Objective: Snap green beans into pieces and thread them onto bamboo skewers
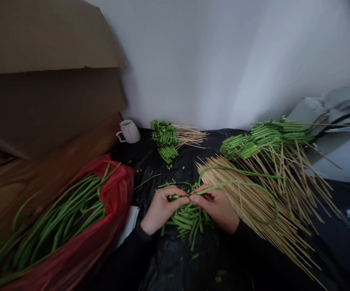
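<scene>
My right hand (215, 206) is closed in a pinch on one end of a long green bean (255, 184), whose length loops out to the right over the skewers. Close against it, my left hand (167, 205) is also pinched, with a short green bean piece (174, 197) between its fingers. The fingertips of both hands meet or nearly meet. Below them lies a pile of cut bean pieces (189, 220) on black plastic sheeting (175, 266), partly hidden by my hands. Bare wooden skewers (244, 194) lie in a thick bundle beside my right hand.
A red bag (117, 190) of long beans (62, 218) lies at left. Skewered beans are stacked at the back (165, 139) and at right (266, 137). A white mug (129, 131) stands near the wall, by a large cardboard box (50, 93).
</scene>
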The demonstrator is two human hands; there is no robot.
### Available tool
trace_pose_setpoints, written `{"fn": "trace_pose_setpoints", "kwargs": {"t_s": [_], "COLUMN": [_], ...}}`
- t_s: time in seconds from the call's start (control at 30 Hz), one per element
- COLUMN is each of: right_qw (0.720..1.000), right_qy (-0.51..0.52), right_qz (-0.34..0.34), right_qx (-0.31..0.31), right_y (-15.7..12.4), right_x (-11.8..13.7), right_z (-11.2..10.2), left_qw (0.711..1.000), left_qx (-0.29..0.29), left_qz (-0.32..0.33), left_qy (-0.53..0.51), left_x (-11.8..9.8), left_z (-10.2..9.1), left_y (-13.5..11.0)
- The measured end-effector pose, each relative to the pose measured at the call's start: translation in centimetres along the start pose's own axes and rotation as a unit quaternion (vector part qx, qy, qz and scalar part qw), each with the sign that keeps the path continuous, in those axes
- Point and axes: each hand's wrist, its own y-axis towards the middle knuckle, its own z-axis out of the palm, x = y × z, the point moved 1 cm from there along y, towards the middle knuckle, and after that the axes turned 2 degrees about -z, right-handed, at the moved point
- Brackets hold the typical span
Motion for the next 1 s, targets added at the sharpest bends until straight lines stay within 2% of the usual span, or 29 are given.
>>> {"fn": "trace_pose_setpoints", "kwargs": {"t_s": [0.27,0.43,0.6,0.67,0.8,0.87,1.0], "right_qw": [0.998,0.999,0.999,0.998,0.997,0.995,0.994], "right_qy": [0.061,0.021,0.028,0.049,0.076,0.089,0.099], "right_qz": [0.022,0.032,0.028,0.029,0.028,0.028,0.027], "right_qx": [-0.019,0.024,0.015,-0.004,-0.015,-0.017,-0.034], "right_y": [0.4,0.0,0.0,0.1,0.1,0.0,-0.3], "right_x": [0.5,0.5,0.4,0.4,0.5,0.4,0.3], "right_z": [-1.4,-0.7,-0.5,-0.6,-0.6,-0.5,-0.2], "left_qw": [0.997,0.998,0.998,0.998,0.999,0.998,0.988], "left_qx": [0.060,0.061,0.058,0.043,-0.030,-0.056,-0.074], "left_qz": [-0.047,-0.020,0.021,0.034,0.032,0.007,-0.076], "left_qy": [-0.012,-0.011,0.026,0.035,0.000,-0.030,-0.113], "left_x": [-0.4,-0.1,0.1,0.0,-0.1,0.0,0.8], "left_z": [0.1,0.4,0.5,0.5,0.7,0.9,1.7], "left_y": [-0.1,-0.2,-0.2,-0.3,-0.3,-0.4,-0.6]}}
